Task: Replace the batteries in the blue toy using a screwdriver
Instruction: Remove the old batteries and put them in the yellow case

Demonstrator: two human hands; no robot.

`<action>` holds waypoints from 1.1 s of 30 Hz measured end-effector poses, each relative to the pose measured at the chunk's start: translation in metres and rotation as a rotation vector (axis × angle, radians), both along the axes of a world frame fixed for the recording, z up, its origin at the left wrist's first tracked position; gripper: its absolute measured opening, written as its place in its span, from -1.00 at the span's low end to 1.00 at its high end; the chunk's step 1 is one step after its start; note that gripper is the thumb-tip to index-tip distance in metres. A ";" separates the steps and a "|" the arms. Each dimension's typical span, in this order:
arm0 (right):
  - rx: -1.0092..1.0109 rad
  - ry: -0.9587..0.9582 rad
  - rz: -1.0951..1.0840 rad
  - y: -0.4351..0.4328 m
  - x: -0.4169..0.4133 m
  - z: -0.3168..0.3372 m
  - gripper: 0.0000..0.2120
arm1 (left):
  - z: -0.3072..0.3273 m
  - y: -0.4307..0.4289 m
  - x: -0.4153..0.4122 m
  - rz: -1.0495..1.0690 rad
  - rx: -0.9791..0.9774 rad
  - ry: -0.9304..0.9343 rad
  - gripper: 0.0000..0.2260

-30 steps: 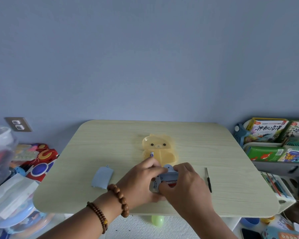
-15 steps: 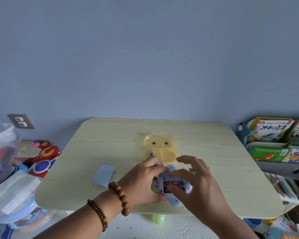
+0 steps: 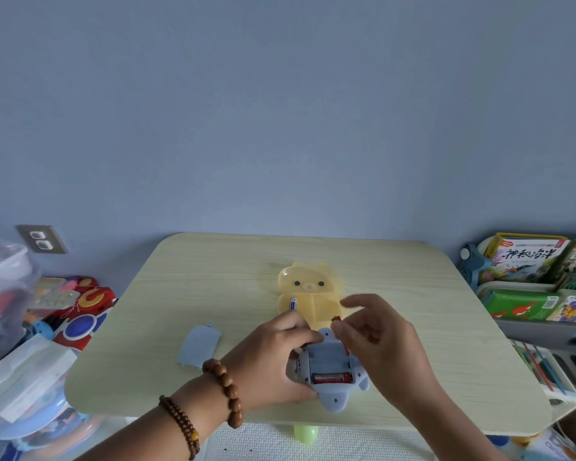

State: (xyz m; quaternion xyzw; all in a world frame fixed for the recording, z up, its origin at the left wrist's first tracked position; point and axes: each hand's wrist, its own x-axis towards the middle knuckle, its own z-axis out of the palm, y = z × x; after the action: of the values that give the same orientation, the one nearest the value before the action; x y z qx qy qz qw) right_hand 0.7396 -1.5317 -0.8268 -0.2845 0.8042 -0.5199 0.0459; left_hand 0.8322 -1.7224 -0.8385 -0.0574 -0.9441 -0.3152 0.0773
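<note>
Nearest you, your left hand, with beaded bracelets on its wrist, is gripping the blue toy near the front edge of the counter, fingers curled round the toy's left side. The toy is lying back-up with its battery bay open, and a seated red battery is lying in the slot closest to you. The same hand is also holding a blue-and-white battery, which is sticking up from between its fingers. Just above the bay, your right hand is pinching a lifted red battery between thumb and forefinger, the other fingers spread loosely. The grey-blue cover is lying flat on the counter to the left, apart from the toy. Beyond your hands a yellow bear-shaped tray is sitting mid-counter. Farther right, picture books are standing in a rack.
</note>
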 end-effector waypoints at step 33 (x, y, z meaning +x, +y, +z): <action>0.239 0.127 0.248 -0.020 -0.052 0.009 -0.32 | 0.004 -0.009 0.007 0.010 0.006 -0.072 -0.35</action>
State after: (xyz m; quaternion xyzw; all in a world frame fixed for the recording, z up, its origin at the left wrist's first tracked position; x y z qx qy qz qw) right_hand 0.6873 -1.5519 -0.8177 -0.4061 0.8202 -0.3921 0.0922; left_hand 0.8392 -1.7317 -0.8341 -0.0409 -0.9457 -0.3192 0.0452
